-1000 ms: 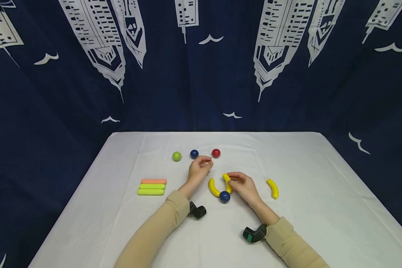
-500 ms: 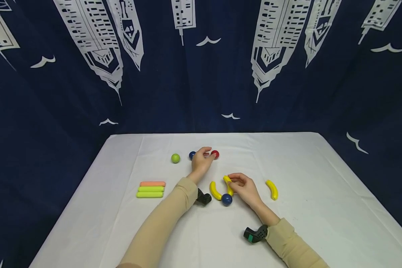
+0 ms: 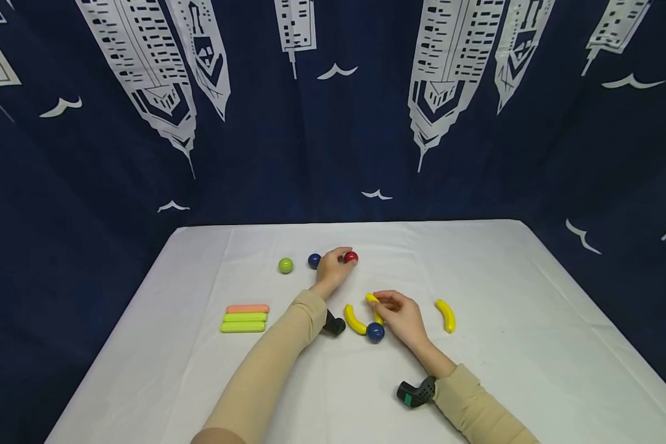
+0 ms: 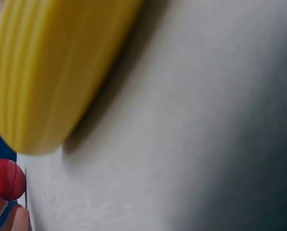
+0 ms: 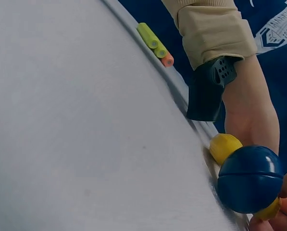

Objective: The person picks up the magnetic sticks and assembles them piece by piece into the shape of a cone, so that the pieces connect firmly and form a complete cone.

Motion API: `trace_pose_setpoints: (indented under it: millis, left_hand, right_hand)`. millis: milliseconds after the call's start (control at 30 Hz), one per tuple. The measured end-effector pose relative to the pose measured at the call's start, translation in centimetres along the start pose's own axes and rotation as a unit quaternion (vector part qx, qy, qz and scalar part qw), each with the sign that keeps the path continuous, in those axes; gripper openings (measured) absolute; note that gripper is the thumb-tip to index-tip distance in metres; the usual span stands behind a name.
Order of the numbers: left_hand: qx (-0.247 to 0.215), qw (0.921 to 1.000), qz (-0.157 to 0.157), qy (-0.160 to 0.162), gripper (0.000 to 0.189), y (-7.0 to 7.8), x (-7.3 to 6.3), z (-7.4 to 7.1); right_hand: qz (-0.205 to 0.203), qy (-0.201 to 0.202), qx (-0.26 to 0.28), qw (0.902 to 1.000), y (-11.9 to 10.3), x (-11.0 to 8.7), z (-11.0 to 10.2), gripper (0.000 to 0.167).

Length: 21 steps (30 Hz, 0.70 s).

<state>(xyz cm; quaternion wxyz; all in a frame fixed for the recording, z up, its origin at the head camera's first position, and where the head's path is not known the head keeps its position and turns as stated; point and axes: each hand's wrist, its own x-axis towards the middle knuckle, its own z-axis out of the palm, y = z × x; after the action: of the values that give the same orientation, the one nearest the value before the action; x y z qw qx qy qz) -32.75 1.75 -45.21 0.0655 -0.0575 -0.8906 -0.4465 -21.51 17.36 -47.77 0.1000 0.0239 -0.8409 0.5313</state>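
Note:
My left hand (image 3: 333, 271) reaches to the back of the table and grips a red ball (image 3: 351, 257) between thumb and fingers. In the left wrist view the red ball (image 4: 7, 180) shows a seam round it. My right hand (image 3: 402, 317) pinches a yellow toy banana (image 3: 377, 313), its lower end against a dark blue ball (image 3: 375, 333). A second toy banana (image 3: 354, 320) leans in from the other side of that ball, so the three make a V. One ridged toy banana (image 4: 56, 77) looms close in the left wrist view.
A green ball (image 3: 285, 266) and another dark blue ball (image 3: 314, 261) lie left of the red one. Two lime sticks (image 3: 243, 327) and one orange stick (image 3: 247, 308) lie stacked at left. A third toy banana (image 3: 446, 316) rests at right on the white-covered table (image 3: 533, 370).
My left hand has moved up and right past the blue ball to the red ball and closed its fingers on it. My right hand has stayed at the toy banana. The head view has shifted slightly.

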Motion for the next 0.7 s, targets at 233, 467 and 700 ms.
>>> trace_pose_setpoints:
  millis: [233, 467, 700]
  left_hand:
    - [-0.005, 0.9999, 0.003, -0.012, 0.026, 0.0, -0.1, 0.1]
    - [-0.027, 0.999, 0.022, -0.027, 0.023, -0.5, -0.9, -0.6]
    - [-0.09, 0.9941, 0.012, -0.059, 0.033, -0.2, -2.9, -1.3]
  right_hand:
    - [-0.005, 0.01, -0.007, 0.9999, 0.0, 0.0, 0.0, 0.02]
    - [-0.003, 0.0, -0.005, 1.0, 0.0, 0.0, 0.3, 0.02]
    - [-0.001, 0.002, -0.006, 1.0, -0.1, 0.0, 0.0, 0.02]
